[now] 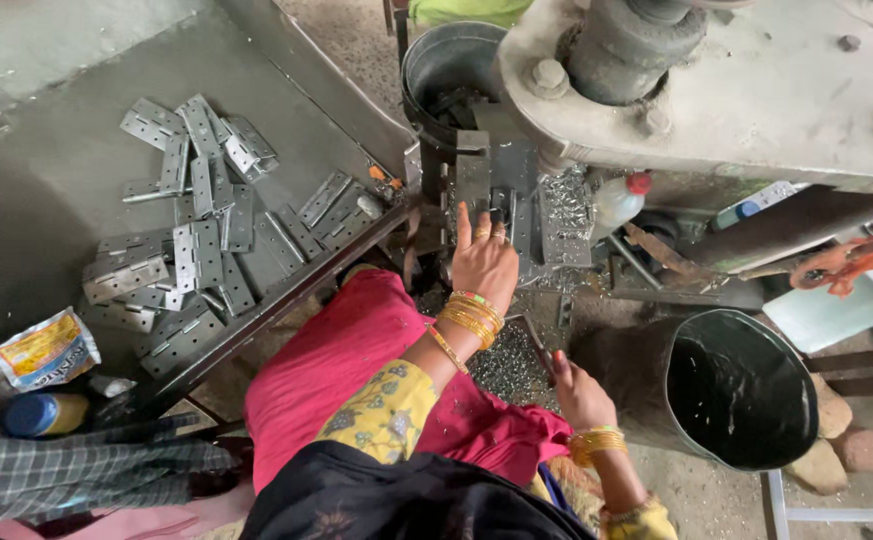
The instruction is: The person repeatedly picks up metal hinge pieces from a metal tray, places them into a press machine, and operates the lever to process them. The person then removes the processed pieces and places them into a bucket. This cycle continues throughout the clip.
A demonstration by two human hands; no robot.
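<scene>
Head view shows our left hand (484, 262) reaching forward to the press bed, fingers spread, fingertips on a flat metal hinge plate (502, 175) under the machine; whether the thumb pinches it we cannot tell. Our right hand (579, 392) sits lower, closed around a dark lever handle (540, 345) near our knee. Above the plate the grey press body (757, 90) overhangs and crowds the reach from the right. Two dark buckets stand about — one (447, 60) behind the press, one (742, 390) at our right. On the sloped steel tray (67, 150) at left lies a loose heap of hinge plates (197, 230), well over a dozen. Metal shavings (502, 370) litter the bed. One white bottle with a red cap (619, 200) stands beside the press — one snack packet (45, 350) and one blue-capped jar (42, 413) lie at the tray's near end.
</scene>
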